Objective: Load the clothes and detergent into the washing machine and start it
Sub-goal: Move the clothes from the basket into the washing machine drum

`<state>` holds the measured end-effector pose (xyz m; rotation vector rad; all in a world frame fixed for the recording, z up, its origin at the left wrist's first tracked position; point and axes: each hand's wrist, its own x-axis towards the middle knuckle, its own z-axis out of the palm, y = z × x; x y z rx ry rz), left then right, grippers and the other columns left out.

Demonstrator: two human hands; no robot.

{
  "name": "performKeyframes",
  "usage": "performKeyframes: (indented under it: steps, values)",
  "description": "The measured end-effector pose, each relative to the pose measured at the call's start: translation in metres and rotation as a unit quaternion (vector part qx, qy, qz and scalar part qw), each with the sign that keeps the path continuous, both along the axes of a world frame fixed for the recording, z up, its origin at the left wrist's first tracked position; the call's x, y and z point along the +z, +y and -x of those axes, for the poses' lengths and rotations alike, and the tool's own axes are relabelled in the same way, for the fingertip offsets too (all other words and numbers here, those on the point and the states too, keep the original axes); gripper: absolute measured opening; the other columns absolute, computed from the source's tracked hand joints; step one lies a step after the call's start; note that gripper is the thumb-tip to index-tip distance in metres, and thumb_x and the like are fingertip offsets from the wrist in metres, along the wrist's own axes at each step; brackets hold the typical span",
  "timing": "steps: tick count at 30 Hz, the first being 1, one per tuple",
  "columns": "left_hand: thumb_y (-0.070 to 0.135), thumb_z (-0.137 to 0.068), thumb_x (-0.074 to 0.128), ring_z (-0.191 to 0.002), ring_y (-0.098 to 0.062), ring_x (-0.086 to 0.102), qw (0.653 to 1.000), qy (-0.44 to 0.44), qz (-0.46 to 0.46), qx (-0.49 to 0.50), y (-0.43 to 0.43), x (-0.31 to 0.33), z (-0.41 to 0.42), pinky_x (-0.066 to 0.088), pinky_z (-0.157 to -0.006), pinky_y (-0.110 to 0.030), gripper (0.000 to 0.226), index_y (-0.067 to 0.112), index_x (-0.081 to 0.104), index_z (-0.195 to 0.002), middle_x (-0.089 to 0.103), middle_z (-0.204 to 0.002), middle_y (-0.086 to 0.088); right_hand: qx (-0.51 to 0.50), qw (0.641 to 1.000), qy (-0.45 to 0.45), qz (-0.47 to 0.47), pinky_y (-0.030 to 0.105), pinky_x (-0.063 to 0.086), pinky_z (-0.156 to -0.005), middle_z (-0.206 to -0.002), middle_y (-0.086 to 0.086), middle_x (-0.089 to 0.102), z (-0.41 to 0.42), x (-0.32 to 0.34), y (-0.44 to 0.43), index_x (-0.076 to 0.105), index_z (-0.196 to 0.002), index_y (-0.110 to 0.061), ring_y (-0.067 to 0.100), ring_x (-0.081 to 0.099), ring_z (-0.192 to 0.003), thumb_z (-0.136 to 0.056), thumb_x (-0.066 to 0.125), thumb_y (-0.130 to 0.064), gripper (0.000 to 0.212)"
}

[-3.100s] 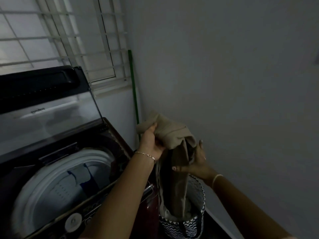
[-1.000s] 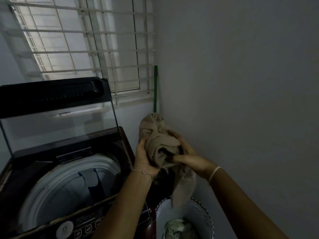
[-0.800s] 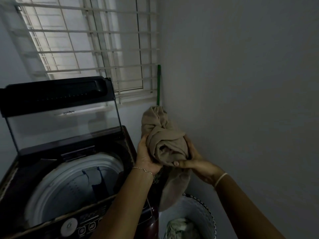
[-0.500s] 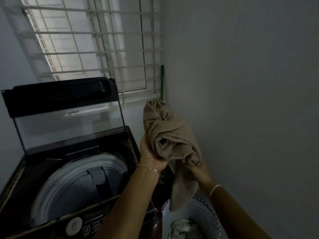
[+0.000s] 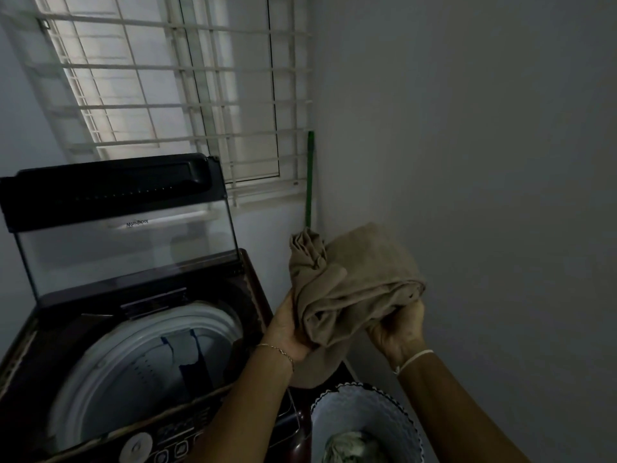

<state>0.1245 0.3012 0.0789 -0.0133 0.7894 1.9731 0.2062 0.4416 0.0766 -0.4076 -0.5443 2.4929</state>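
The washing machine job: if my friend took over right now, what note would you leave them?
Left hand: gripping the bunched beige cloth garment from the left.
Right hand: gripping the same garment from below on the right.
The garment is held up beside the dark top-loading washing machine, above the patterned laundry basket.
Done: raised glass lid open; something dark blue lies in the white drum.
Left: drop this garment in, empty the basket, add detergent (none visible), shut lid, start.

Only text I see: a small brand word on my washer's raised glass lid [image 5: 127, 248], left of frame, mirrored, reads like "Whirlpool".
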Motion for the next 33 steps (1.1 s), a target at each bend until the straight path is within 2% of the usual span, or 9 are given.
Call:
performKeyframes:
  steps: [5, 8, 15, 19, 22, 26, 29, 31, 33]
  values:
    - [0.071, -0.078, 0.048, -0.103, -0.034, 0.056, 0.995, -0.041, 0.071, -0.057, -0.001, -0.004, -0.005, 0.043, -0.081, -0.050, 0.073, 0.009, 0.070, -0.108, 0.073, -0.095, -0.021, 0.018, 0.999, 0.047, 0.016, 0.049, 0.055, -0.083, -0.101, 0.013, 0.073, 0.004, 0.010, -0.003, 0.079, -0.087, -0.011, 0.032, 0.065, -0.097, -0.099, 0.031, -0.042, 0.058]
    - [0.073, -0.074, 0.049, -0.119, -0.038, 0.050, 0.997, -0.068, 0.016, -0.037, 0.001, -0.012, -0.009, 0.034, -0.103, -0.059, 0.075, 0.014, 0.069, -0.115, 0.067, -0.115, -0.020, 0.045, 0.997, 0.050, 0.032, 0.046, 0.059, -0.073, -0.102, 0.015, 0.072, 0.006, 0.008, -0.012, 0.078, -0.090, -0.008, 0.032, 0.072, -0.084, -0.098, 0.033, -0.044, 0.058]
    - [0.062, -0.087, 0.042, -0.103, -0.035, 0.058, 0.996, -0.029, -0.065, 0.053, 0.000, -0.004, -0.009, 0.047, -0.085, -0.049, 0.057, 0.015, 0.068, -0.108, 0.073, -0.098, -0.017, 0.095, 0.992, -0.059, -0.055, 0.047, 0.054, -0.087, -0.119, 0.015, 0.066, 0.003, -0.008, -0.022, 0.066, -0.116, -0.009, 0.032, 0.064, -0.103, -0.100, 0.033, -0.041, 0.049]
    - [0.057, -0.090, 0.044, -0.106, -0.034, 0.061, 0.995, -0.027, -0.084, 0.052, -0.003, -0.009, -0.003, 0.051, -0.089, -0.051, 0.054, 0.014, 0.069, -0.111, 0.069, -0.112, -0.016, 0.099, 0.976, -0.141, -0.132, 0.028, 0.057, -0.056, -0.105, 0.005, 0.069, 0.002, -0.006, -0.020, 0.065, -0.105, -0.017, 0.021, 0.066, -0.086, -0.101, 0.033, -0.039, 0.039]
    - [0.052, -0.092, 0.044, -0.107, -0.033, 0.061, 0.994, -0.025, -0.089, 0.066, -0.003, -0.013, -0.002, 0.051, -0.090, -0.050, 0.050, 0.014, 0.074, -0.104, 0.068, -0.116, -0.015, 0.087, 0.957, -0.190, -0.202, 0.022, 0.050, -0.048, -0.089, 0.004, 0.068, 0.001, -0.004, -0.016, 0.063, -0.090, -0.018, 0.018, 0.059, -0.069, -0.103, 0.030, -0.036, 0.039]
    - [0.046, -0.097, 0.038, -0.099, -0.032, 0.064, 0.989, -0.030, -0.101, 0.108, -0.002, -0.010, -0.002, 0.056, -0.082, -0.048, 0.045, 0.016, 0.069, -0.109, 0.071, -0.107, -0.014, 0.057, 0.942, -0.226, -0.241, 0.032, 0.048, -0.069, -0.111, 0.005, 0.065, 0.001, -0.009, -0.013, 0.061, -0.111, -0.022, 0.021, 0.058, -0.090, -0.101, 0.038, -0.032, 0.028]
    - [0.041, -0.100, 0.032, -0.071, -0.027, 0.073, 0.984, -0.041, -0.118, 0.127, -0.004, -0.007, -0.004, 0.060, -0.059, -0.040, 0.059, 0.014, 0.079, -0.078, 0.075, -0.084, -0.012, 0.111, 0.966, -0.155, -0.177, 0.037, 0.046, -0.080, -0.117, 0.006, 0.066, -0.013, -0.009, -0.017, 0.064, -0.111, -0.018, 0.022, 0.061, -0.102, -0.089, 0.055, -0.031, 0.027]
    - [0.040, -0.100, 0.030, -0.062, -0.027, 0.072, 0.982, -0.051, -0.123, 0.133, -0.005, -0.005, -0.008, 0.058, -0.050, -0.038, 0.062, 0.011, 0.078, -0.073, 0.074, -0.077, -0.012, 0.155, 0.978, -0.050, -0.132, 0.048, 0.042, -0.096, -0.129, 0.012, 0.060, -0.023, -0.013, -0.020, 0.062, -0.120, -0.013, 0.028, 0.059, -0.113, -0.071, 0.074, -0.036, 0.055]
    - [0.040, -0.100, 0.030, -0.067, -0.029, 0.072, 0.980, -0.052, -0.136, 0.132, -0.006, -0.002, -0.010, 0.057, -0.051, -0.040, 0.052, 0.011, 0.072, -0.092, 0.075, -0.080, -0.013, 0.172, 0.979, 0.038, -0.098, 0.058, 0.027, -0.112, -0.146, 0.016, 0.043, -0.028, -0.016, -0.022, 0.044, -0.140, -0.013, 0.038, 0.042, -0.132, -0.071, 0.075, -0.046, 0.082]
